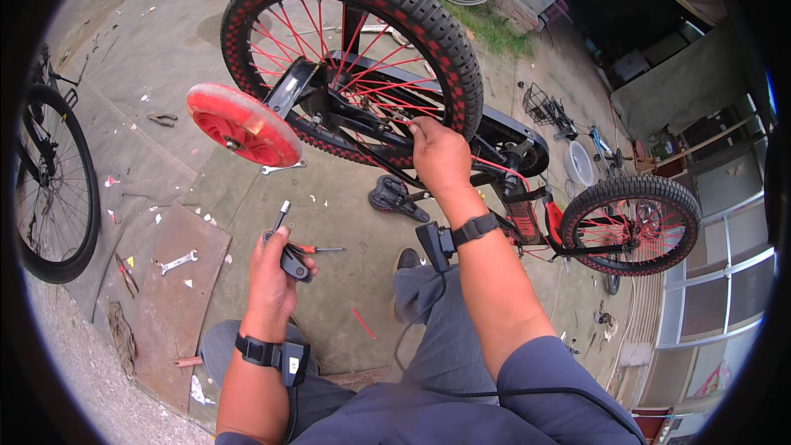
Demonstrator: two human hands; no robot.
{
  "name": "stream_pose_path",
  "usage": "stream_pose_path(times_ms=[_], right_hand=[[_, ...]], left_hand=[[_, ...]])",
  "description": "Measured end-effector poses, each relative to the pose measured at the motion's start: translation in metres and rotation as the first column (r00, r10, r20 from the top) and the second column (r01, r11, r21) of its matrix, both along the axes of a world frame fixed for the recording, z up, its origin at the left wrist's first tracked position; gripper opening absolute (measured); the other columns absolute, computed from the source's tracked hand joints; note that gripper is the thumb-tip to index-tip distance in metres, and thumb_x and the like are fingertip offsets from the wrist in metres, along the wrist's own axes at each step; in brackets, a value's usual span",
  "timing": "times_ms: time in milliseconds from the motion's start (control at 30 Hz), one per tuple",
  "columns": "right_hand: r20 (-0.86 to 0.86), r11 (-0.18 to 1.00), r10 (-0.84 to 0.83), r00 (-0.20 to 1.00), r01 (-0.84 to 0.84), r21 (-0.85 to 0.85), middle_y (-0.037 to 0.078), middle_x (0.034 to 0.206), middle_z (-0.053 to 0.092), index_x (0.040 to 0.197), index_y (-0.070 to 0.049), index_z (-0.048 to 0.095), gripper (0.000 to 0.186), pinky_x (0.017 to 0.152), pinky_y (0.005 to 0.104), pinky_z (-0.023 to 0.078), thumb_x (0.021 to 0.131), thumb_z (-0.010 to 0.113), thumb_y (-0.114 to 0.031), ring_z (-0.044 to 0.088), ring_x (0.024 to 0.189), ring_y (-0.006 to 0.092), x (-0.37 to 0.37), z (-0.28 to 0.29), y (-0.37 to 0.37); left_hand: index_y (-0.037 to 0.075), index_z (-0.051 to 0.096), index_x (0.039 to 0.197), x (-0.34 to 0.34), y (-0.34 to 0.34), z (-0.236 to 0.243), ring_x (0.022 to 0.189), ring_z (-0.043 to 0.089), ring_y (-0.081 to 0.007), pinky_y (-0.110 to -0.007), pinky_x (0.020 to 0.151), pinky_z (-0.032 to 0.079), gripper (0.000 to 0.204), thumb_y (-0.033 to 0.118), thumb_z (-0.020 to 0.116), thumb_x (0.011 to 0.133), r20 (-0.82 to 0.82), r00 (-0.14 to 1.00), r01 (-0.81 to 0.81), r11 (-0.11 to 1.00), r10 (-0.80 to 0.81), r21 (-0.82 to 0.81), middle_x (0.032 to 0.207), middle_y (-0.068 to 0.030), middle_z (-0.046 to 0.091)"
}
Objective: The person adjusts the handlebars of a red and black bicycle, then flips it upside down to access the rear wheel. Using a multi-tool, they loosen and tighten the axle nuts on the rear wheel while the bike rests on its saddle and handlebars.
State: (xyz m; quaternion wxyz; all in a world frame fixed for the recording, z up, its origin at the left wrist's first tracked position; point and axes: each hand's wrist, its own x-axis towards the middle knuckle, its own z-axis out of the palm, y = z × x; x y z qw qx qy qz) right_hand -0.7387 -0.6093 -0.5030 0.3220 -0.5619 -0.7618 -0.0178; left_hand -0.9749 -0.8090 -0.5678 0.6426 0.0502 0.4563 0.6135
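Note:
A child's bicycle lies upside down before me, its saddle [395, 198] close to the ground. Its knobby black wheel with red spokes [461, 49] stands nearest, a red training wheel [239, 128] at its left; the other wheel [643, 227] is at the right. My right hand [443, 163] is closed at the frame beside the near wheel, fingertips pinched together. Whatever they grip is too small to make out. Low on the left, my left hand [272, 276] is wrapped round a dark folding multi-tool [293, 264], a silver socket-like tip pointing up from it.
Around me lie a screwdriver [311, 248], an open-end wrench [179, 262], another wrench [285, 167], red-handled pliers [126, 275] and more pliers [162, 119]. A brown board [173, 321] lies at left, near another bicycle [56, 189]. A white basin [579, 163] stands at right.

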Motion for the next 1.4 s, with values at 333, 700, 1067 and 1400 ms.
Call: stream_pose_path(times_ms=[333,700,1067,1400], right_hand=[[0.042,1.000,-0.010,0.999,0.011,-0.011,0.016,0.086,0.073,0.103,-0.015,0.075,0.012,0.071,0.0495,0.057,0.095,0.068,-0.021,0.071,0.080,0.0391,-0.008,0.000,-0.005],[0.075,1.000,0.008,0.997,-0.007,-0.010,0.017,0.086,0.073,0.103,-0.011,0.076,0.013,0.070,0.0467,0.057,0.095,0.071,-0.020,0.071,0.079,0.0384,-0.005,0.000,-0.003],[-0.089,0.997,0.062,0.994,-0.058,0.053,0.016,0.081,0.072,0.114,-0.010,0.071,0.019,0.065,0.0423,0.056,0.096,0.071,-0.016,0.072,0.073,0.0355,-0.017,0.007,-0.023],[-0.790,0.567,-0.268,0.552,-0.572,-0.592,0.012,0.096,0.072,0.162,-0.003,0.032,0.063,0.055,0.0260,0.052,0.106,0.056,-0.019,0.071,0.067,0.0173,-0.029,-0.010,-0.009]], left_hand=[[0.010,0.049,0.106,0.008,0.005,-0.004,0.063,0.069,-0.0216,-0.039,0.058,0.058,0.026,0.030,0.066,0.102,0.026,0.999,0.040,0.999,-0.039,-0.020,0.082,-0.0094,0.065],[0.010,0.048,0.104,0.010,0.006,-0.003,0.063,0.068,-0.0218,-0.039,0.058,0.058,0.027,0.030,0.066,0.102,0.008,0.999,0.031,0.999,-0.031,-0.038,0.082,-0.0082,0.063],[0.010,0.050,0.103,0.014,0.008,-0.004,0.062,0.069,-0.0210,-0.038,0.057,0.059,0.026,0.030,0.066,0.102,0.002,0.999,0.046,0.999,-0.046,-0.029,0.082,-0.0068,0.062],[0.010,0.050,0.105,0.015,0.008,-0.005,0.063,0.069,-0.0211,-0.038,0.057,0.059,0.025,0.029,0.066,0.102,0.006,0.998,0.067,0.997,-0.066,-0.042,0.087,-0.0074,0.063]])
